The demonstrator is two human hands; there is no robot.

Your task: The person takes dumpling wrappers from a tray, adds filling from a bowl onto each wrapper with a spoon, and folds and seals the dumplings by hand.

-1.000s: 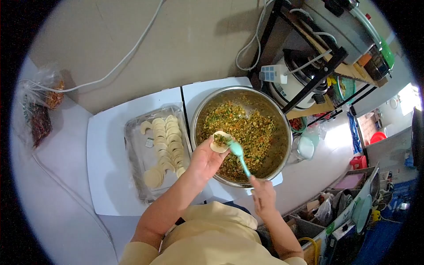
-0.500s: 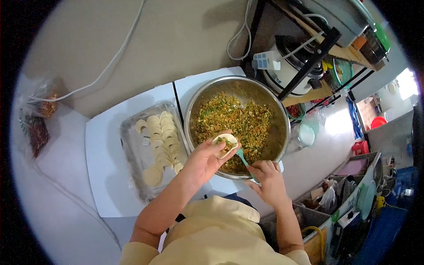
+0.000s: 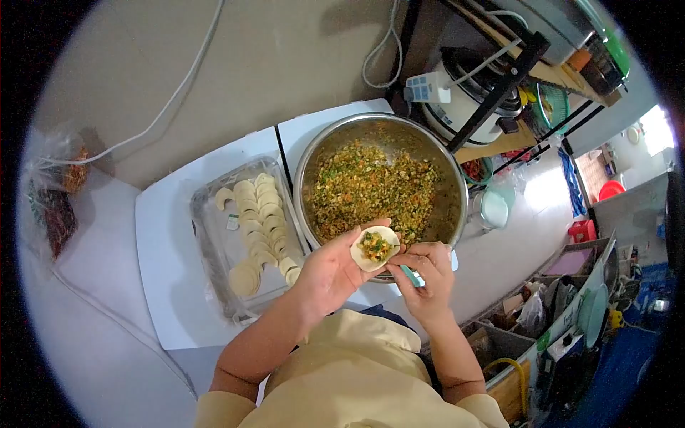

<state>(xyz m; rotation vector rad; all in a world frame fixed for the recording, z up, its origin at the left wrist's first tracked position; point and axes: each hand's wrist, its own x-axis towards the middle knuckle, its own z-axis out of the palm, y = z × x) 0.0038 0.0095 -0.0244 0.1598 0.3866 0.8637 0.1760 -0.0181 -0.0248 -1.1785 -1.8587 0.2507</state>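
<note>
My left hand point(image 3: 330, 274) supports a round dumpling wrapper point(image 3: 359, 258) on its fingers, palm up. A small heap of chopped filling point(image 3: 375, 246) sits in the middle of the wrapper. My right hand point(image 3: 427, 282) is closed around a teal spoon point(image 3: 412, 275), whose bowl end is hidden. Its fingertips touch the wrapper's right edge. Just beyond both hands stands a large steel bowl point(image 3: 371, 126) of green, orange and brown filling point(image 3: 378, 187). To the left, a plastic-lined tray point(image 3: 220, 250) holds rows of folded dumplings point(image 3: 251, 214) and a stack of flat wrappers point(image 3: 245, 277).
A rack point(image 3: 499, 100) with a rice cooker point(image 3: 464, 118) and a power strip point(image 3: 428, 87) rises behind the bowl at the right. Grey bins point(image 3: 499, 342) of mixed items stand at lower right. Plastic bags point(image 3: 61, 192) lie at far left.
The spoon has come away from the bowl and is now tucked in my right hand. My right fingers have moved left to the wrapper, which has opened flatter and shows more filling.
</note>
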